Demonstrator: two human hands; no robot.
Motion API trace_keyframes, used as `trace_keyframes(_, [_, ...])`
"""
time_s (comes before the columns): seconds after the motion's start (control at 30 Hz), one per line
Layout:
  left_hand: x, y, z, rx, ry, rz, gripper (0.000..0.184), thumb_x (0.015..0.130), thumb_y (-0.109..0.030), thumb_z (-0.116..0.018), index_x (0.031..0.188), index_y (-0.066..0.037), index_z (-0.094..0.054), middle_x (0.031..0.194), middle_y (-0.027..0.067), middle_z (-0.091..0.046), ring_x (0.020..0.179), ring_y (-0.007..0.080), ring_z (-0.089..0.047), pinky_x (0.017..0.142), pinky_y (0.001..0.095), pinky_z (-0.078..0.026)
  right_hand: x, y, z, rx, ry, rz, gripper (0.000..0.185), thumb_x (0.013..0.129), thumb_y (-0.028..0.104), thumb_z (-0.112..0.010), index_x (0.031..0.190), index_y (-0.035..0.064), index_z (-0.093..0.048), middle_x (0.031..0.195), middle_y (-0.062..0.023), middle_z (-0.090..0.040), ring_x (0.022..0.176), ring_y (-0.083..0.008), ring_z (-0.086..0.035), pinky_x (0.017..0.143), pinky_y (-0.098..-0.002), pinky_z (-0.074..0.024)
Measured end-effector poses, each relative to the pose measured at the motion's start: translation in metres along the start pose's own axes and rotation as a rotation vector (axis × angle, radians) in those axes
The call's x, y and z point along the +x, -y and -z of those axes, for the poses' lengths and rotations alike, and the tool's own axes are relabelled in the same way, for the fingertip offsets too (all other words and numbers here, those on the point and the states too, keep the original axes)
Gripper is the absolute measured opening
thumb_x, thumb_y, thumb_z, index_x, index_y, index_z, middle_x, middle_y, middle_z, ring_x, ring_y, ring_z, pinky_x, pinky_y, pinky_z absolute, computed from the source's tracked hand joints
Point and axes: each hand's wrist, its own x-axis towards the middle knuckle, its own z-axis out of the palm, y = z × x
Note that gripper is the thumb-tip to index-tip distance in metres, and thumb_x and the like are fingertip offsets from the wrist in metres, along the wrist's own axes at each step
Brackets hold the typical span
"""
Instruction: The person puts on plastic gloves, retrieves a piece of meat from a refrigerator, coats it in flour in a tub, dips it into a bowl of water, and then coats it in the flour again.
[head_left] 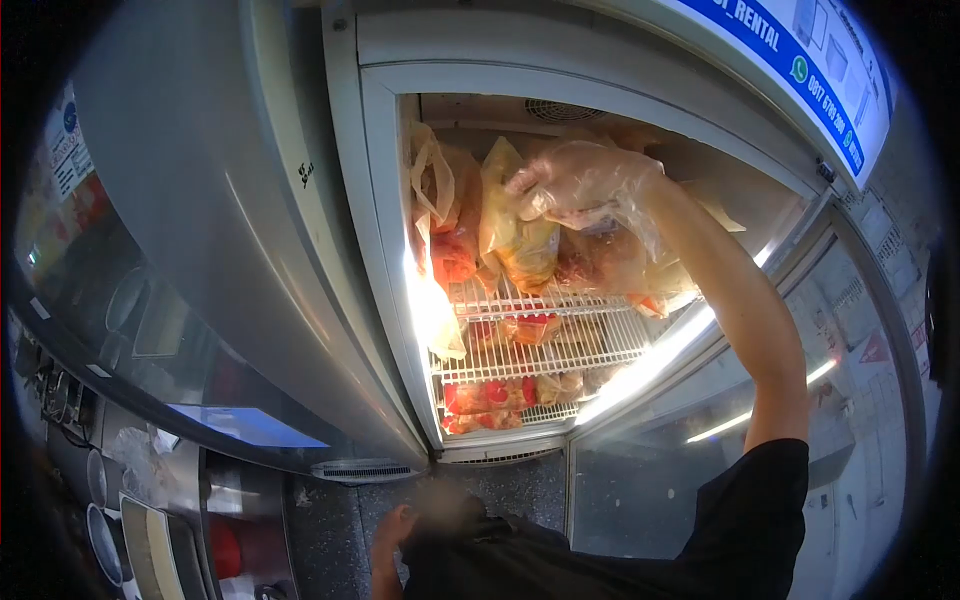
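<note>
My right hand (590,187) reaches into the upper part of an upright display fridge, loosely covered in clear plastic like a disposable glove. Its fingers stretch leftward, touching or just in front of the top of a clear bag with yellowish contents (525,250); the plastic blurs the exact contact. To the left hangs a whitish carrier bag (430,175) beside a bag with reddish contents (455,255). Under my wrist lie more clear bags (610,262) of dark reddish food. Low in the view, my left hand (395,525) is beside my body, its fingers mostly hidden.
White wire shelves (545,370) hold red-and-clear packages (490,395) lower down. The glass door (660,490) stands swung out at the right. A large grey appliance (230,200) fills the left. Metal pans (105,540) and a red container (226,548) are at the lower left.
</note>
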Motion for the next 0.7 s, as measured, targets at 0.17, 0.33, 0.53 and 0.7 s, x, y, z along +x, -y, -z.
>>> trace_keyframes(0.17, [0.004,0.025,-0.009,-0.071,-0.014,-0.020,0.038,0.079,-0.033,-0.061,0.108,-0.010,-0.056,0.091,0.0125,-0.063,0.085,0.0275,-0.061,0.075,0.0366,-0.047,0.008,0.000,0.007,0.128,0.063,-0.274,0.034,0.080,0.024,-0.062,0.113,0.0138,-0.059,0.100,-0.0050,-0.063,0.075,-0.0118,-0.059,0.068,-0.0239,-0.0488])
trace_keyframes(0.33, [-0.016,0.007,0.003,-0.019,-0.016,0.005,0.038,0.078,-0.033,-0.060,0.106,-0.007,-0.057,0.092,0.0153,-0.063,0.088,0.0277,-0.061,0.076,0.0369,-0.047,0.012,0.003,0.008,-0.006,0.087,-0.186,0.039,0.074,0.019,-0.069,0.112,0.0165,-0.059,0.105,-0.0022,-0.061,0.089,-0.0158,-0.058,0.068,-0.0270,-0.0512])
trace_keyframes(0.53, [-0.020,0.008,0.002,-0.019,-0.018,0.042,0.038,0.079,-0.031,-0.058,0.106,-0.005,-0.057,0.095,0.0158,-0.063,0.089,0.0292,-0.061,0.077,0.0377,-0.047,0.045,-0.006,0.019,-0.231,0.289,-0.088,0.037,0.069,0.016,-0.071,0.105,0.0145,-0.061,0.096,-0.0017,-0.062,0.085,-0.0157,-0.058,0.063,-0.0282,-0.0509])
trace_keyframes(0.7, [-0.028,-0.006,0.009,-0.045,-0.032,0.049,0.037,0.080,-0.029,-0.056,0.108,-0.005,-0.056,0.097,0.0169,-0.063,0.090,0.0308,-0.060,0.077,0.0376,-0.046,0.048,-0.006,0.024,-0.181,0.243,-0.107,0.032,0.072,0.019,-0.068,0.101,0.0085,-0.061,0.090,-0.0039,-0.061,0.080,-0.0151,-0.057,0.061,-0.0285,-0.0494])
